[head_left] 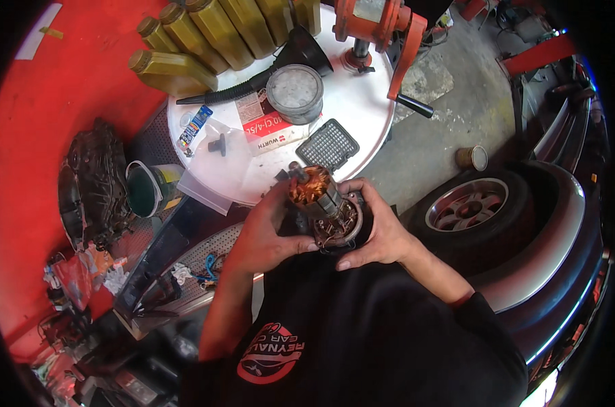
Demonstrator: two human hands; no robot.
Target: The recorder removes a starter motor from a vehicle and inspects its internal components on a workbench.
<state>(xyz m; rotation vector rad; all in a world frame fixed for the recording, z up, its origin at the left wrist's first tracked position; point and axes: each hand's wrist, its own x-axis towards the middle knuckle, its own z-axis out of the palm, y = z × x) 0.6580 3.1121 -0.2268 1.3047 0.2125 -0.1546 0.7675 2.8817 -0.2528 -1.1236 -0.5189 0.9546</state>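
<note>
Close in front of my body, both hands hold up a partly opened electric motor. Its armature [329,201] has copper windings at the upper end and stands tilted in a round metal end housing [353,226]. My left hand [266,229] is closed around the left side, its thumb pressed at the housing's lower rim. My right hand [380,230] grips the housing from the right, with the thumb below and the fingers along the far side. Small parts sit inside the housing around the armature; my fingers hide part of it.
Ahead stands a round white table [368,129] bearing olive oil bottles [229,30], a black funnel [304,51], a round grey container [294,93], a black mesh tray [328,144] and a red crank machine [372,27]. A bucket [144,190] stands left; a wheel [467,205] lies right.
</note>
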